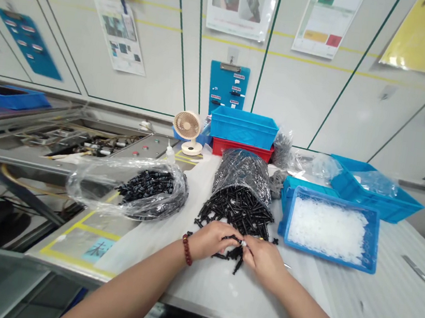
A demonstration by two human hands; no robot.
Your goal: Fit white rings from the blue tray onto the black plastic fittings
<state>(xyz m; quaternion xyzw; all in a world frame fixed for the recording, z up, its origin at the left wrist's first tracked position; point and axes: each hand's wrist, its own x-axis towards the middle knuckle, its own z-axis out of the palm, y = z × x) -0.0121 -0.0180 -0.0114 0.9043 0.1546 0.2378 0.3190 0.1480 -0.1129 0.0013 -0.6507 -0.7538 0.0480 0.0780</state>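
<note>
My left hand (pixel 211 241) and my right hand (pixel 263 262) meet above the white table top (pixel 194 297), with fingers pinching a small black plastic fitting (pixel 235 240) that has a white tip (pixel 243 243). Just below my fingers lies a small heap of loose black fittings (pixel 234 256). Behind my hands, a larger pile of black fittings (pixel 236 217) spills from a clear plastic bag (pixel 241 176). To the right of my right hand sits a blue tray of white granules (pixel 328 229).
A second bag of black fittings (pixel 130 187) lies at the left. Blue crates (pixel 243 127) (pixel 372 193), a red crate (pixel 241 149) and a small desk fan (pixel 187 130) stand behind. A metal machine (pixel 81 142) adjoins the table's left side. A steel rule (pixel 422 276) lies at the right.
</note>
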